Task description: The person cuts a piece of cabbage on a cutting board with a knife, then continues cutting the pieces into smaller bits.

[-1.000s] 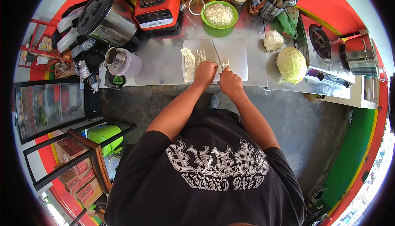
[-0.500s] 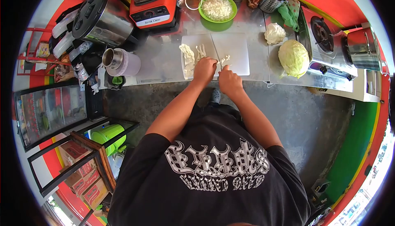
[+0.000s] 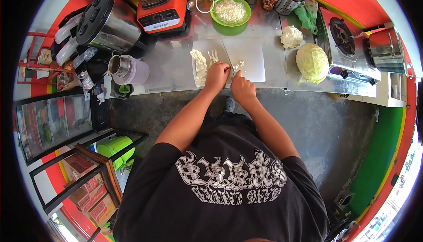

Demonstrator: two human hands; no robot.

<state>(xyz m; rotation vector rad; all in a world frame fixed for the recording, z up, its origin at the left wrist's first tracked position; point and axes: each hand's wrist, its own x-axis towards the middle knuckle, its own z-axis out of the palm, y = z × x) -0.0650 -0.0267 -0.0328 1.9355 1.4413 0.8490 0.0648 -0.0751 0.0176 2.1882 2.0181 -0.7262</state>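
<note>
Behind the cutting board (image 3: pixel 246 57), where both hands (image 3: pixel 230 81) grip cabbage strips (image 3: pixel 238 66) and knife (image 3: pixel 227 55), a green bowl (image 3: pixel 230 27) holds shredded cabbage (image 3: pixel 229 11).

left hand (image 3: pixel 217 75): fingers curled, palm down, pressed flat
right hand (image 3: pixel 242 87): closed in a fist grip
arms: both stretched forward, hands side by side

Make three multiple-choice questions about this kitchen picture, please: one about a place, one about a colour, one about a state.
1. Where is the whole cabbage?
A. on the counter between the cutting board and the stove
B. in the green bowl
C. on the floor

2. What colour is the bowl of shredded cabbage?
A. red
B. green
C. white

3. What is the right hand doing?
A. lying open and empty
B. gripping a knife
C. lifting a pot

Answers: 1 A, it lies beside the stove; 2 B, its rim is green; 3 B, a blade runs from the closed hand across the board.
</note>
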